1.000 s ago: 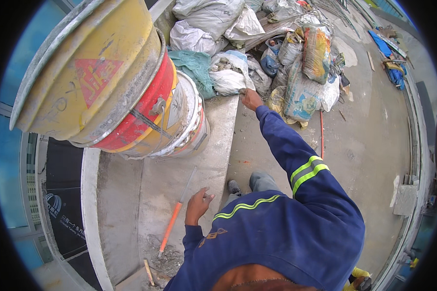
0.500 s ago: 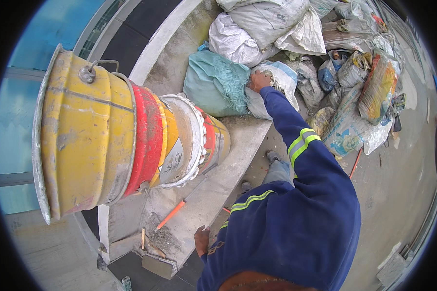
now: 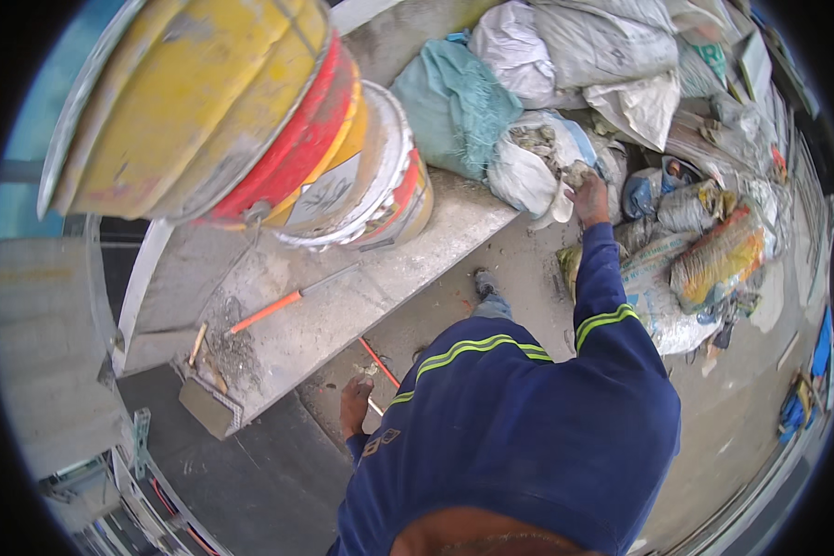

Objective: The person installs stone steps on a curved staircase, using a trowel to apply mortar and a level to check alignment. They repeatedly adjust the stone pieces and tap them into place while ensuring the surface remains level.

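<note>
My right hand (image 3: pixel 590 198) reaches forward and closes round a grey lump (image 3: pixel 579 173), perhaps rubble. It is beside a white sack (image 3: pixel 521 178) whose top gapes and shows grey, crumbly stuff inside. Against that sack leans a pale green woven sack (image 3: pixel 456 109). My left hand (image 3: pixel 354 406) hangs low near the ledge with loosely bent fingers and nothing visible in it. Close by it, a thin red and white stick (image 3: pixel 380 362) passes over the floor, apart from the fingers as far as I can see.
Stacked yellow and red metal buckets (image 3: pixel 204 102) stand on the concrete ledge (image 3: pixel 454 208) at left. An orange-handled tool (image 3: pixel 267 311) and a trowel-like flat tool (image 3: pixel 209 408) lie there. Filled sacks (image 3: pixel 612 42) pile up ahead and right. A blue bundle (image 3: pixel 795 408) lies far right.
My right hand has drawn back and right from the white sack's top, now with the grey lump in it. The view has shifted, and the buckets appear higher in it.
</note>
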Demonstrator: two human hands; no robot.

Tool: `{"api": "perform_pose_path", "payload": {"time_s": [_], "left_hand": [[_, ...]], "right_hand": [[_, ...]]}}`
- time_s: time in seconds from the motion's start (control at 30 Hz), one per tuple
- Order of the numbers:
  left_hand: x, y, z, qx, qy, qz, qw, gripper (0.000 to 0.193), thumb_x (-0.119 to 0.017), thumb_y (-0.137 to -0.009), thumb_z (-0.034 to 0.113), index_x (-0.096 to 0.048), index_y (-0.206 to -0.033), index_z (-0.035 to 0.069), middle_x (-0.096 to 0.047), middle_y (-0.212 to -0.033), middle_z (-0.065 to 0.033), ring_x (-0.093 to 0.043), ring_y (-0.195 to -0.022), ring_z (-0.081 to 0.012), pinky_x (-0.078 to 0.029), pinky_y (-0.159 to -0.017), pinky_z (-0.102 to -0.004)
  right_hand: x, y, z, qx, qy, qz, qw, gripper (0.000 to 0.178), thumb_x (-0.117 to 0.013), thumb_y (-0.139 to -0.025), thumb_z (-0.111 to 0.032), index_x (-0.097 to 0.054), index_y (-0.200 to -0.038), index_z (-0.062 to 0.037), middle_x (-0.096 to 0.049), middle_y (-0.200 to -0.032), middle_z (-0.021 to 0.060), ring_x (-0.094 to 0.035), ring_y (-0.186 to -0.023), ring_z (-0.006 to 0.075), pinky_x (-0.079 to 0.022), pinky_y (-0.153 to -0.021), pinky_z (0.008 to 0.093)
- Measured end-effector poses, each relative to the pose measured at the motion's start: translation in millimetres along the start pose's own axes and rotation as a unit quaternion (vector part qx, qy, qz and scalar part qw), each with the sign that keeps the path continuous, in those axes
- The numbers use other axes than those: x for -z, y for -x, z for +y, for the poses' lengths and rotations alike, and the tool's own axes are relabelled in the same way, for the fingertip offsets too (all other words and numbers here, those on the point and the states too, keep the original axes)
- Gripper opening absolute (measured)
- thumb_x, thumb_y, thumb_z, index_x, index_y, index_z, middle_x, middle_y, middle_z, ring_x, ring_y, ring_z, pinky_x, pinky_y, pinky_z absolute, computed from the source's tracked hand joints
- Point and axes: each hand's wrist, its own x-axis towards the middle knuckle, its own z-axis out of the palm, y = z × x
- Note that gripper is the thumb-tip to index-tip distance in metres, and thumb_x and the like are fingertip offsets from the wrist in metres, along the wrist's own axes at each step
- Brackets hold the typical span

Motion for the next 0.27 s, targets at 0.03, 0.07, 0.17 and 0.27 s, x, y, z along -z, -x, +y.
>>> {"api": "perform_pose_path", "payload": {"time_s": [0.03, 0.07, 0.17, 0.27], "left_hand": [[2, 12, -19, -0.021, -0.020, 0.019, 0.999, 0.053, -0.071, -0.096, 0.037, -0.067, -0.128, -0.005, -0.074, -0.110, -0.0236, -0.071, -0.100, -0.0320, -0.052, -0.090, -0.0415], [2, 13, -42, -0.052, -0.034, 0.034, 0.997, 0.055, -0.071, -0.096, 0.040, -0.066, -0.130, -0.004, -0.074, -0.114, -0.0238, -0.071, -0.104, -0.0340, -0.053, -0.092, -0.0417], [-8, 25, -85, -0.032, 0.067, 0.077, 0.994, 0.058, -0.070, -0.097, 0.045, -0.065, -0.134, 0.001, -0.073, -0.119, -0.0238, -0.069, -0.115, -0.0366, -0.052, -0.099, -0.0425], [-3, 77, -116, 0.069, 0.089, 0.067, 0.991, 0.061, -0.070, -0.096, 0.049, -0.064, -0.139, 0.007, -0.071, -0.125, -0.0240, -0.065, -0.124, -0.0390, -0.050, -0.106, -0.0450]], "right_hand": [[-27, 32, 12, -0.034, 0.007, -0.020, 0.999, 0.027, -0.059, -0.098, -0.040, -0.066, -0.114, -0.0202, -0.071, -0.118, 0.0005, -0.065, -0.105, 0.0212, -0.050, -0.083, 0.0451], [-37, 58, 15, -0.071, 0.045, -0.010, 0.996, 0.028, -0.059, -0.099, -0.041, -0.067, -0.115, -0.0205, -0.071, -0.109, -0.0018, -0.065, -0.097, 0.0173, -0.047, -0.083, 0.0425], [-13, 93, 54, -0.164, 0.221, -0.041, 0.961, 0.026, -0.057, -0.103, -0.029, -0.065, -0.124, -0.0166, -0.069, -0.096, 0.0010, -0.062, -0.079, 0.0149, -0.046, -0.067, 0.0339], [-101, 136, 148, -0.232, 0.326, -0.082, 0.913, 0.012, -0.060, -0.097, -0.026, -0.066, -0.103, -0.0189, -0.064, -0.073, -0.0011, -0.054, -0.051, 0.0153, -0.036, -0.045, 0.0309]]}}
